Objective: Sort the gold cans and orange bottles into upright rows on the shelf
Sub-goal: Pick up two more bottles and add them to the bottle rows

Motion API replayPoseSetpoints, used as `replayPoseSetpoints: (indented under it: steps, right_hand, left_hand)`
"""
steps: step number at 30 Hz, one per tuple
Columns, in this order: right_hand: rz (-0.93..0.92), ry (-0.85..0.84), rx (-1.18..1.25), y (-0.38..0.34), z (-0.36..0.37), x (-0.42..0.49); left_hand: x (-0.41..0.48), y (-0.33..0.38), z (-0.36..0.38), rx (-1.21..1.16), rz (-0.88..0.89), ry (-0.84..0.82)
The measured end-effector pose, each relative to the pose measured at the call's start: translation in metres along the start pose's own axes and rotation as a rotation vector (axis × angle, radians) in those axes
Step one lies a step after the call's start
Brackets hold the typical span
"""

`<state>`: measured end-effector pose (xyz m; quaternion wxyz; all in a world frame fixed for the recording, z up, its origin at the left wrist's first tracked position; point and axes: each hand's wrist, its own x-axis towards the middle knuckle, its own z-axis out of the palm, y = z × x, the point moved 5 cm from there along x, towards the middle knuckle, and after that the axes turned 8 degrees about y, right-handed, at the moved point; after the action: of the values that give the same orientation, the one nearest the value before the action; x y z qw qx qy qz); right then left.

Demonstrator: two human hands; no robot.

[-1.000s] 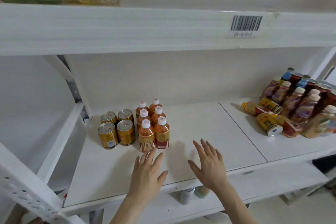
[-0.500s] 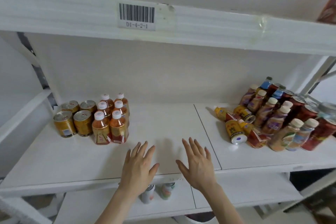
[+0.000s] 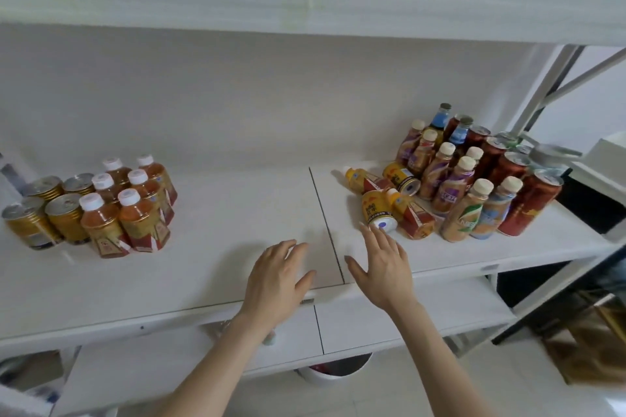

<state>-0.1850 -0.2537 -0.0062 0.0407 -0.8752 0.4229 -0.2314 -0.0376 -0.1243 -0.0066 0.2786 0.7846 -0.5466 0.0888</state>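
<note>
head view: the left hand and right hand hover over the white shelf, each grip wide and empty, the right just beside a toppled gold metal can among fallen orange plastic bottles, well apart from the upright rows at left. a clumsy reach could roll that can off the front edge or topple the crowded brown bottles behind; the labels are too blurred to read.

Front cans half hide the rear gold cans.
</note>
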Motion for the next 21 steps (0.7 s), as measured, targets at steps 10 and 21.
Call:
replayPoseSetpoints:
  steps: [10, 21]
  right_hand:
    - [-0.024, -0.030, 0.060, 0.115, -0.023, 0.063]
    - [-0.016, -0.204, 0.161, 0.163, 0.005, 0.106]
  left_hand:
    - [0.081, 0.084, 0.078, -0.067, -0.135, -0.016]
    - [0.149, 0.116, 0.134, -0.114, -0.309, -0.046]
